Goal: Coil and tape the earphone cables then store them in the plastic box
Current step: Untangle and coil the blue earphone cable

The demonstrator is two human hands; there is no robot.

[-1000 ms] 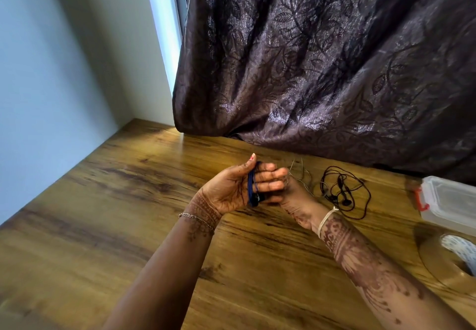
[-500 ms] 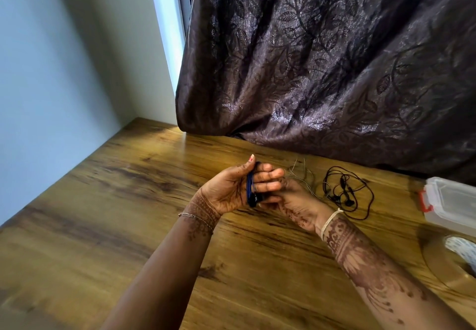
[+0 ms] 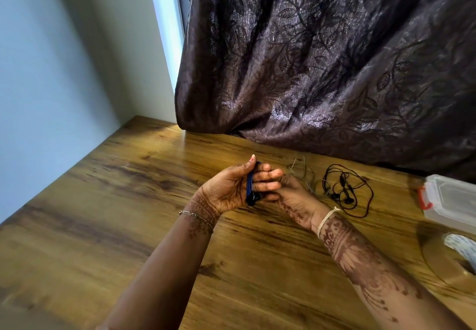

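A dark-blue earphone cable [image 3: 250, 188] sits at the centre of the frame, wound in a tight coil round the fingers of the left hand [image 3: 229, 192] and held just above the wood-grain table [image 3: 128, 201]. The thumb stands up beside the loops and the fingers curl over them. The right hand [image 3: 293, 198] lies just behind those fingers, its fingertips hidden, so whether it grips the cable's loose end cannot be told. To the right lie a thin grey wire [image 3: 301, 175] and a loose black earphone set [image 3: 345, 190], uncoiled. At the right edge are a clear plastic box with a red latch [image 3: 453, 201] and, below it, a roll of clear tape [image 3: 438, 257]. The coiling looks nearly finished: the loops should be kept even and pinched firmly, lest they spring apart before the tape goes round.
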